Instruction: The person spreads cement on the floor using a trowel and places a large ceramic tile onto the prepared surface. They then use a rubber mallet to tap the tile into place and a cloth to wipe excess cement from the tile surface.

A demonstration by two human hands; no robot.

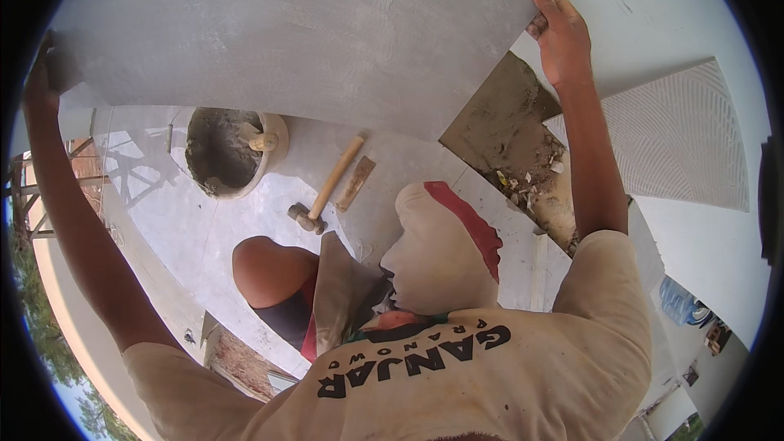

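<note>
Both my arms are raised and spread wide, holding a large flat grey tile [310,41] up in front of me. My right hand [563,37] grips its right edge, thumb on the near face and fingers curled behind. At the far left, my left hand [45,73] clasps the opposite edge; it lies partly in shadow near the picture's rim. Beneath the tile's lower right corner shows a patch of wet grey mortar [506,102]. Rubble and loose chips [531,184] lie at its near end.
A bucket [276,151] of grey mortar with a wooden-handled tool [263,142] stands left of centre. Right of it, a hammer [336,175] and a flat, worn bar [356,184] lie on pale floor tiles. A ridged panel [678,135] and a clear plastic bottle [679,302] are at right.
</note>
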